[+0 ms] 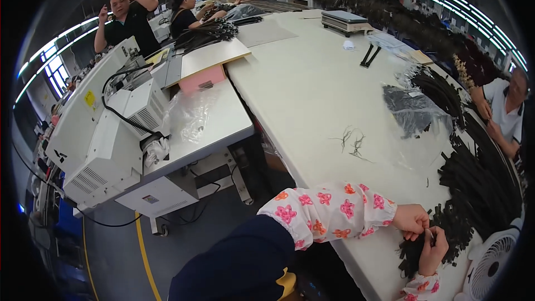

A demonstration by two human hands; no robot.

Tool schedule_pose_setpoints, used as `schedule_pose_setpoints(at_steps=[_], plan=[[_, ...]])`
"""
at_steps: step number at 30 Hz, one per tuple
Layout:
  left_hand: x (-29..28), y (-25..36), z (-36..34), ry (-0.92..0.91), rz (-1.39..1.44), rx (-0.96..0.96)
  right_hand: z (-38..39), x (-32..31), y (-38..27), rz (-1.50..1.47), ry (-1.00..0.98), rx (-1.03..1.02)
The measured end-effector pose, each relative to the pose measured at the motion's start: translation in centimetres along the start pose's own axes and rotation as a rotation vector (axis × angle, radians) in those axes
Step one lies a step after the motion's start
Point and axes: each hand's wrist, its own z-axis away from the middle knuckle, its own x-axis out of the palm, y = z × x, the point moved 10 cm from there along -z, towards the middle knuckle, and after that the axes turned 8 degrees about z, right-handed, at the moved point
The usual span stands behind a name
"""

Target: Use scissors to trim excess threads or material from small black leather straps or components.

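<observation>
My left hand (411, 220), at the end of a white sleeve with pink and orange flowers, reaches across the right side of the pale table (323, 117). Its fingers are closed in a pinch. Close against it, my right hand (433, 251) is also closed, thumb and fingertips meeting the left fingertips. Whatever small thing is between them is hidden by the fingers. Just below the hands lies a bunch of black straps (411, 257), their cut ends sticking out. A larger heap of black straps (473, 175) spreads right beyond the hands.
A white fan (493, 267) stands right of my right hand. Loose dark threads (354, 144) and a clear plastic bag (415, 111) lie on the table. Two short black straps (370, 56) are farther back. A large white machine (106, 139) stands left. Other people work around the table.
</observation>
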Motion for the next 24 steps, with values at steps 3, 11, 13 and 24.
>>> schedule_pose_setpoints(at_steps=[3,11,13,24], plan=[[-0.4,2.1,0.9,0.133,-0.212,0.122,-0.3,0.8,1.4,-0.108,0.013,0.129],[0.5,4.8,1.1,0.273,-0.754,0.519,0.9,1.4,4.9,-0.502,0.057,0.471],[0.3,4.3,-0.2,0.221,-0.539,0.525,1.0,0.5,5.5,-0.465,0.065,0.45],[-3.5,1.8,1.2,0.347,0.186,-0.043,-0.6,-2.4,-0.5,0.217,0.319,0.001]])
